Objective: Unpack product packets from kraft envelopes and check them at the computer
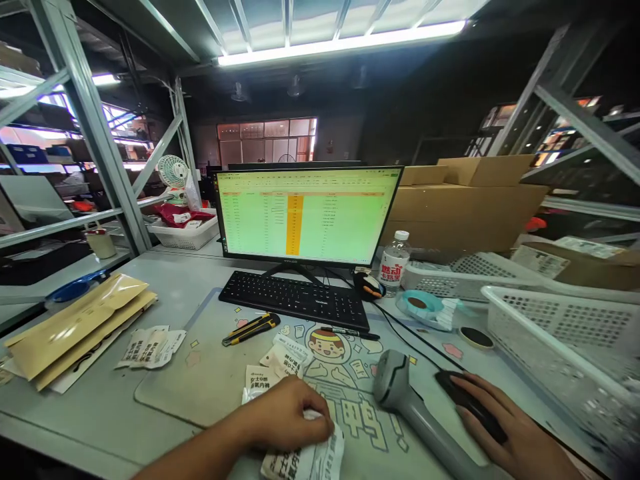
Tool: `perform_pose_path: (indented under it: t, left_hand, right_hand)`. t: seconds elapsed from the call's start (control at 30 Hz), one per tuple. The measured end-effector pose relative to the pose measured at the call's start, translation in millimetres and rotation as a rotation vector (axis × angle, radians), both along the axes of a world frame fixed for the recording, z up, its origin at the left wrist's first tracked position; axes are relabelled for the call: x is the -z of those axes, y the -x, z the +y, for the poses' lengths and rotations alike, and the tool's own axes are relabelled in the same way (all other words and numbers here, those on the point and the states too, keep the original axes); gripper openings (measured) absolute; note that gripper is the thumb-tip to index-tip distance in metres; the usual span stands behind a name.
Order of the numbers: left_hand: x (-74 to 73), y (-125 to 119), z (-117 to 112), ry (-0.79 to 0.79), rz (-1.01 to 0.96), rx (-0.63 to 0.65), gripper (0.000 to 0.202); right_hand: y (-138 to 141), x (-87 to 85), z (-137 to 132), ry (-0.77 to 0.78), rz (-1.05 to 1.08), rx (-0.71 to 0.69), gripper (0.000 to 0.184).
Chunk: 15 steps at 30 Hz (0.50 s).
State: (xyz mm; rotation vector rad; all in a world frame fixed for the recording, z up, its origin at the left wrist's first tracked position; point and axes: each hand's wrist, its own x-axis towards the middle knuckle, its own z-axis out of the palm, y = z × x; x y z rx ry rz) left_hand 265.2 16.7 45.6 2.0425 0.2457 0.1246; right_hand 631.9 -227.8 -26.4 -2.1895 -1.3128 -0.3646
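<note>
1. Left hand (295, 415) clenched on white printed packet (323, 457), on the black keyboard's (295, 300) near side.
2. Right hand (523, 430) grasping black computer mouse (473, 403), to the keyboard's near right.
3. Grey barcode scanner (425, 420) lying off the keyboard's near right corner.

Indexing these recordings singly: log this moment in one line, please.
left hand: on white packet | right hand: on black mouse | scanner: between hands | monitor: spreadsheet showing

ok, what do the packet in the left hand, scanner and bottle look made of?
Packet: thin plastic film or coated paper, can't say which; white, printed, creased.
Scanner: probably moulded hard plastic; grey, mostly matte, smooth rounded handle.
Bottle: likely clear plastic, glossy; see-through walls, though glass isn't ruled out.
</note>
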Motion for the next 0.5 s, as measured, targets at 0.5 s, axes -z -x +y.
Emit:
perform_pose_path:
  t: [0.5]
  left_hand:
    - [-2.3, -1.4, -1.1, -0.061, 0.116, -0.070, 0.029]
  right_hand:
    - [11.9, -0.9, -0.2, -0.011, -0.066, 0.048, 0.049]
